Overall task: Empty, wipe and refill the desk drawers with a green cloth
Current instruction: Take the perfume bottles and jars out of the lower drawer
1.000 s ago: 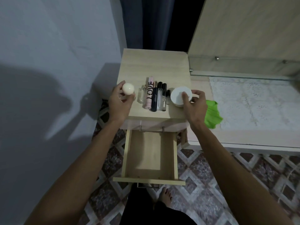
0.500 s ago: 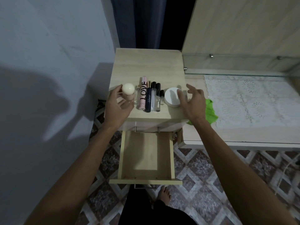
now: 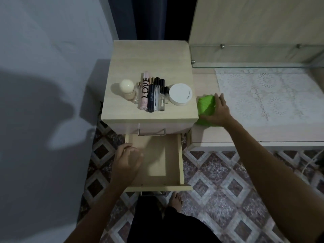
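Both hands have left the bottles: the right hand (image 3: 218, 111) now lies flat-fingered on the green cloth (image 3: 206, 106) on the worktop, the left hand (image 3: 127, 163) hangs loosely curled, empty, over the open drawer (image 3: 163, 158). Dragging the cloth past the jar (image 3: 180, 94) could knock it off.

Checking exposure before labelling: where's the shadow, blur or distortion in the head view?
Head view: dim overall; a hard shadow of the person falls on the left wall; wide-angle bends the edges; left hand over the open drawer is motion-blurred; right hand on the green cloth reads clearly.
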